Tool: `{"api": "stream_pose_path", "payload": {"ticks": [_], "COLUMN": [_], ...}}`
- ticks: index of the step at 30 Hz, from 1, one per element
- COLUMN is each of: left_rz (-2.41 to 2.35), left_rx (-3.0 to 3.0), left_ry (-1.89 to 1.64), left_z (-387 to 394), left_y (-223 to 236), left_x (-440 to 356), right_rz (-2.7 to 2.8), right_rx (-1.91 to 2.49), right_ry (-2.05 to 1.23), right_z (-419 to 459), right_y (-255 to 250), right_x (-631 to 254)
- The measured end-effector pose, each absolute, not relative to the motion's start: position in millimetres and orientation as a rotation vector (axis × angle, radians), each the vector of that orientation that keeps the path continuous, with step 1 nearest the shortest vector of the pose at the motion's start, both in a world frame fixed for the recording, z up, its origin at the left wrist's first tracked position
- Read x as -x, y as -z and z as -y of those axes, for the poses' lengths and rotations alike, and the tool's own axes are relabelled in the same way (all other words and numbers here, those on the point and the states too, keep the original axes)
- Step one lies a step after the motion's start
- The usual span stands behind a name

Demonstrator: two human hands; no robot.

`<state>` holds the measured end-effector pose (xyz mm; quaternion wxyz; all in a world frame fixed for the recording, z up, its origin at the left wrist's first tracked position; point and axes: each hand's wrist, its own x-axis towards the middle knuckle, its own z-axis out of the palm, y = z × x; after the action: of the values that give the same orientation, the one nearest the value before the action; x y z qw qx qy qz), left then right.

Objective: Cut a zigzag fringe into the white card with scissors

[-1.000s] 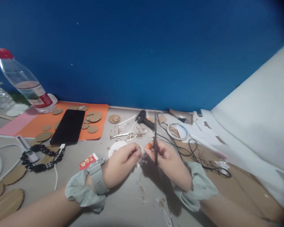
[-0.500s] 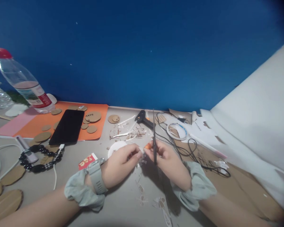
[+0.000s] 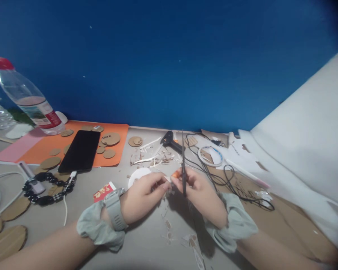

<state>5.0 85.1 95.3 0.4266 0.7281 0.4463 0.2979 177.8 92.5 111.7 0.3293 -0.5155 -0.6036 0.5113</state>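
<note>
My left hand [image 3: 148,193] is closed, thumb against fingertips, on a small whitish piece [image 3: 168,179]. Its exact kind is too small to make out. Just right of it, my right hand [image 3: 198,189] has its fingertips pinched together close to the same piece. A long, thin, dark pointed tool [image 3: 183,161] stands upright in the right hand, tip up. Something small and orange [image 3: 175,174] shows at those fingers. Behind the left hand lies a white round disc [image 3: 138,176], partly hidden. Small white cut-out scraps [image 3: 169,225] are scattered on the table below.
A black glue gun [image 3: 170,141] and its dark cable [image 3: 228,183] lie behind and right. A white ring [image 3: 211,156] is near them. On the left are a phone [image 3: 80,150], a beaded bracelet [image 3: 45,200], cardboard discs [image 3: 111,139] and a bottle [image 3: 33,101].
Both hands stay almost in place. Between the fingertips, the whitish piece shows a little more plainly now; the dark tool keeps its upright position.
</note>
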Motion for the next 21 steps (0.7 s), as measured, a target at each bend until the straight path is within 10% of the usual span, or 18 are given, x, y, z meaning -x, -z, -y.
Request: {"api": "stream_pose_path", "payload": {"ticks": [21], "left_rz": [-1.179], "left_rx": [-1.855], "left_ry": [-0.81], "left_z": [-90.3], "left_y": [-96.8], "left_x": [-4.6], "right_rz": [1.601], "right_rx": [1.354], "right_ry": [-1.305], "right_z": [-93.4], "right_y": [-116.1], "right_x": [-178.1]}}
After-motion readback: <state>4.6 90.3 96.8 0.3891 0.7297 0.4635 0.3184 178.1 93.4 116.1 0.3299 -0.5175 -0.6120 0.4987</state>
